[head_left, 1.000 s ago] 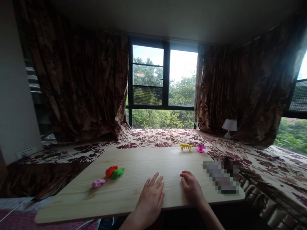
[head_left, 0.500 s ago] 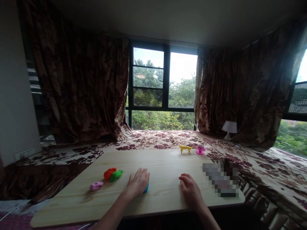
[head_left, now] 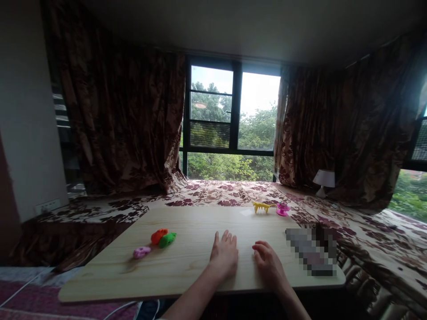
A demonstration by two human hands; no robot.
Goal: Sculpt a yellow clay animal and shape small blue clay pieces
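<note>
My left hand [head_left: 225, 253] lies palm down on the pale wooden table [head_left: 193, 222], fingers stretched and a little apart. No blue thing shows from under it now; whether one is beneath the palm is hidden. To its right, my right hand [head_left: 268, 262] rests on its side near the front edge, loosely curved, fingers parted, with nothing visible in it. Left of my hands sit an orange lump [head_left: 159, 236] and a green lump [head_left: 167, 240] touching each other, like modelling clay shapes. A pink-purple lump [head_left: 142, 252] lies just nearer.
At the table's far edge stand a yellow toy with several legs [head_left: 261, 207] and a bright pink stand-like toy [head_left: 282, 210]. A pixelated dark object [head_left: 312, 251] occupies the right side. Behind are a patterned cloth ledge [head_left: 216, 192], a small lamp [head_left: 324, 179] and curtains.
My left hand has moved right, closer to my right hand. The blue thing that showed beneath it is out of sight. My view has shifted slightly left; the right hand stays about where it was.
</note>
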